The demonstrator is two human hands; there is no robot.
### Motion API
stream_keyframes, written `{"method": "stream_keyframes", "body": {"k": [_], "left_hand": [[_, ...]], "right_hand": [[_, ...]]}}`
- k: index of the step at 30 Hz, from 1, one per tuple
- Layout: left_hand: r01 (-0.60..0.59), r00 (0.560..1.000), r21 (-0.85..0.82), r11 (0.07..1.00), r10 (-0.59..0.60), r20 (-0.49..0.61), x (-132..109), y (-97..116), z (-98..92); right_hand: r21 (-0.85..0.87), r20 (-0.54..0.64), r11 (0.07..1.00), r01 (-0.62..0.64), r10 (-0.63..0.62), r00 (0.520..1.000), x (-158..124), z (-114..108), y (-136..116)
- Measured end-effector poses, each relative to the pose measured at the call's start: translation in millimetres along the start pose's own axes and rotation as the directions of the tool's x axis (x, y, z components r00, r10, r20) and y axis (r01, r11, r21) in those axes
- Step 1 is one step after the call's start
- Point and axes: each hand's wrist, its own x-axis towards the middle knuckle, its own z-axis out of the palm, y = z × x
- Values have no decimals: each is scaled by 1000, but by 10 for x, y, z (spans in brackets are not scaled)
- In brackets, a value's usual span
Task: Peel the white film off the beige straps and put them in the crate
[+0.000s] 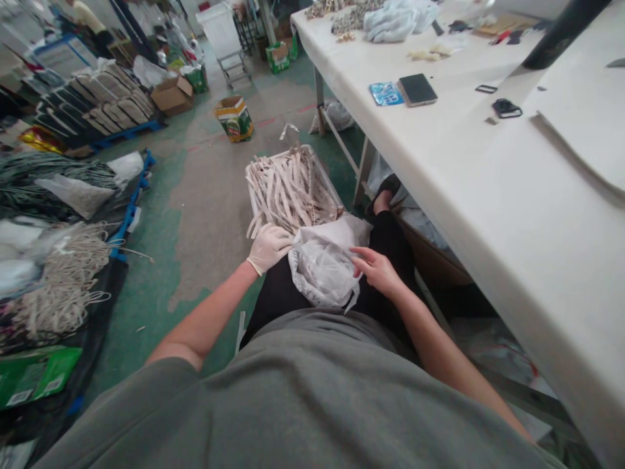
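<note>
A clear plastic bag (322,264) lies on my lap, over black trousers. My left hand (268,246), in a white glove, rests at the bag's left edge with its fingers curled onto the plastic. My bare right hand (375,268) lies on the bag's right side, fingers bent and pressing the plastic. Just beyond my knees a white crate (312,156) holds several beige straps (288,192).
A long white table (488,169) runs along the right, with a phone (417,89), a blue packet (385,93) and black buckles (506,108) on it. Piles of cord (58,280) and stacked goods fill the left floor. Cardboard boxes (234,117) stand further off.
</note>
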Motion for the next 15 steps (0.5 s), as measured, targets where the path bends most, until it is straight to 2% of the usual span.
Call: {"method": "stream_keyframes", "body": {"k": [2, 5, 7, 9, 11, 13, 15], "left_hand": [[-117, 989, 50, 992, 121, -83, 64, 96, -252], [-215, 965, 109, 971, 228, -128, 182, 234, -546], [-248, 950, 115, 962, 264, -165, 267, 288, -687], [-258, 936, 90, 962, 272, -223, 364, 301, -780], [-261, 924, 32, 965, 260, -280, 475, 274, -817], [-235, 928, -65, 970, 204, -312, 581, 217, -799], [-100, 947, -179, 979, 39, -318, 646, 150, -744]], "right_hand": [[-132, 63, 987, 88, -80, 995, 143, 87, -248], [-353, 160, 921, 166, -116, 980, 369, 271, -569], [-476, 216, 857, 199, -105, 971, 470, 385, -694], [-522, 276, 825, 218, -78, 958, 508, 466, -748], [-456, 330, 865, 209, -53, 942, 491, 507, -758], [-298, 380, 941, 161, -38, 924, 444, 510, -755], [-133, 412, 989, 61, -1, 911, 402, 484, -751]]}}
